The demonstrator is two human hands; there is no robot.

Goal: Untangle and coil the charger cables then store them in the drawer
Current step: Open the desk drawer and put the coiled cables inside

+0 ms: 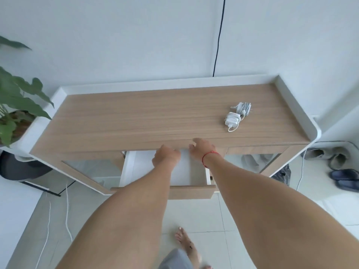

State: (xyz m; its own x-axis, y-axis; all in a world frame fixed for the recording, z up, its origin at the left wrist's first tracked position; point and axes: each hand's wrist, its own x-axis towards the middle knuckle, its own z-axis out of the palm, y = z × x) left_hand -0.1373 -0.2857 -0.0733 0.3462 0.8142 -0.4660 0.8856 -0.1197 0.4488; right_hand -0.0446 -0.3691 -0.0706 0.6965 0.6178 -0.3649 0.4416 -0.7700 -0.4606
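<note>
Head view: a wood-topped counter (pixel 136 113) with a raised white rim stands against a pale wall, and its middle drawer (pixel 191 192) is pulled out below the front edge, showing a white inside. Both bare arms reach over the drawer front into it. The left grip (pixel 167 157) sits knuckles-up at the back of the drawer opening with its fingers tucked under the counter's front edge, so I cannot tell whether they are curled round anything. The right grip (pixel 200 150), with a red string (pixel 209 155) round its wrist, lies just beside it; its fingers look loosely spread, the tips reaching the counter's front edge, with nothing visible in them. Two white chargers with their cables wound round them lie on the counter top toward the right end, well apart from both grips: the nearer charger (pixel 231 119) shows its plug pins, and the farther charger (pixel 244 108) touches it from behind. A thin black cable (pixel 218 39) runs down the wall behind the counter's back edge. A leafy plant (pixel 17 98) stands off the left end, and shoes (pixel 342 177) lie on the tiled floor off the right end.
</note>
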